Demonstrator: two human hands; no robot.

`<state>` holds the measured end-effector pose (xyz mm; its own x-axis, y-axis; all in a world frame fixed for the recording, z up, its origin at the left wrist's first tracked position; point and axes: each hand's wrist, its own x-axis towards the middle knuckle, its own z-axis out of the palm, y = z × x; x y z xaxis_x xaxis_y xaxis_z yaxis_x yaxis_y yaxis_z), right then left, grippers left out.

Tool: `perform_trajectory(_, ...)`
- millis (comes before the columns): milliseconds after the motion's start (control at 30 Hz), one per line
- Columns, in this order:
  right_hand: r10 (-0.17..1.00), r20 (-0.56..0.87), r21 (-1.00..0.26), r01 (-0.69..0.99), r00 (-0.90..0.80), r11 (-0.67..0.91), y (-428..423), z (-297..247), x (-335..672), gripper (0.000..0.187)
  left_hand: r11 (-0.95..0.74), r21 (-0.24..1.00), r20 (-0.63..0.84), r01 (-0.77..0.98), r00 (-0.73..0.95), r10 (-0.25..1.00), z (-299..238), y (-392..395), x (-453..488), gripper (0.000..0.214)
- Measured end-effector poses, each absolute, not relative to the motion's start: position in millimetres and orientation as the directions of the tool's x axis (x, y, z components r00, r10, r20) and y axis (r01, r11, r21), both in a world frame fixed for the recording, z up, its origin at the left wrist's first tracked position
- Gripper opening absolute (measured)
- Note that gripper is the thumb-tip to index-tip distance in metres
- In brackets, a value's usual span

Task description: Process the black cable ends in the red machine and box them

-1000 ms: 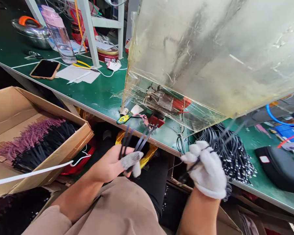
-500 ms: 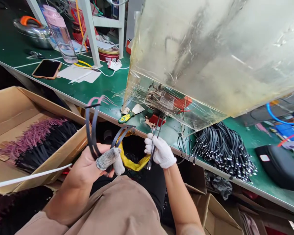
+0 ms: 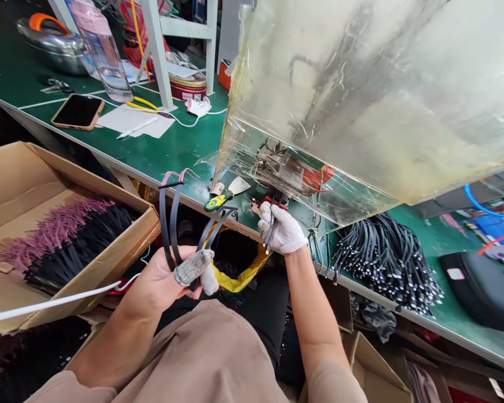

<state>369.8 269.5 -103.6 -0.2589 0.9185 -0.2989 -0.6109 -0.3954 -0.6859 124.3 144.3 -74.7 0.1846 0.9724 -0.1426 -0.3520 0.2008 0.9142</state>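
Observation:
My left hand (image 3: 185, 274), with grey knit covers on two fingertips, is closed around a few flat black cables (image 3: 173, 224). Pink wires stick out of their upper ends, and the cables bend up in loops. My right hand (image 3: 282, 226), in a white glove, pinches thin dark cables (image 3: 270, 238) whose metal-tipped ends point down. It is right at a small red-based device (image 3: 273, 202) under a clear plastic shield (image 3: 319, 112); the fingers partly hide the device. A scraper with a green and yellow handle (image 3: 219, 200) lies on the bench to its left.
A cardboard box (image 3: 130, 246) of pink-ended black cables stands at left. On the green bench (image 3: 185, 145) are a phone (image 3: 78, 111), a bottle (image 3: 103, 56), a heap of black cables (image 3: 382, 257) and a black case (image 3: 479, 288). A yellow-rimmed bag (image 3: 239, 280) hangs below the edge.
My right hand has moved up and forward with its cables, to the red-based device. My left hand has shifted slightly right, still holding the looped cables.

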Motion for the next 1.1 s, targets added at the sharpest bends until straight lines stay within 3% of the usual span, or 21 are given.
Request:
perform_trajectory(233, 0.904, -0.363, -0.667, -0.615, -0.226, -0.421, 274.7, -99.7, 373.1, 0.017, 0.225, 0.894, -0.188, -0.387, 0.13, 0.973, -50.6, 128.2, 125.5, 0.04)
perform_trajectory(533, 0.908, -0.36, -0.654, -0.636, -0.215, -0.409, 278.7, -101.0, 374.3, 0.012, 0.276, 0.894, -0.25, -0.353, 0.118, 0.961, -43.4, 114.5, 118.8, 0.045)
perform_trajectory(667, 0.876, -0.348, -0.629, -0.609, -0.334, -0.482, 266.4, -110.2, 381.6, 0.013, 0.268, 0.908, -0.224, -0.321, 0.169, 0.96, -44.0, 113.7, 122.7, 0.04)
perform_trajectory(767, 0.773, -0.344, -0.635, -0.474, -0.532, -0.609, 234.2, -140.8, 383.9, 0.042, 0.342, 0.898, -0.264, -0.278, 0.282, 0.922, -58.9, 114.3, 126.1, 0.042)
perform_trajectory(833, 0.645, -0.358, -0.611, -0.353, -0.676, -0.709, 206.8, -167.4, 379.1, 0.067, 0.376, 0.911, -0.282, -0.169, 0.41, 0.868, -76.5, 114.2, 129.1, 0.047)
perform_trajectory(900, 0.581, -0.357, -0.566, -0.326, -0.731, -0.758, 183.7, -190.5, 369.3, 0.076, 0.39, 0.921, -0.335, -0.014, 0.482, 0.809, -97.4, 112.5, 133.1, 0.046)
perform_trajectory(967, 0.647, -0.376, -0.515, -0.43, -0.664, -0.741, 171.4, -206.6, 357.7, 0.065, 0.41, 0.9, -0.43, 0.145, 0.444, 0.786, -118.5, 109.2, 137.9, 0.041)
perform_trajectory(1100, 0.788, -0.519, -0.477, -0.653, -0.33, -0.588, 179.8, -227.1, 342.3, 0.028, 0.416, 0.845, -0.528, 0.336, 0.409, 0.744, -153.3, 103.9, 145.9, 0.039)
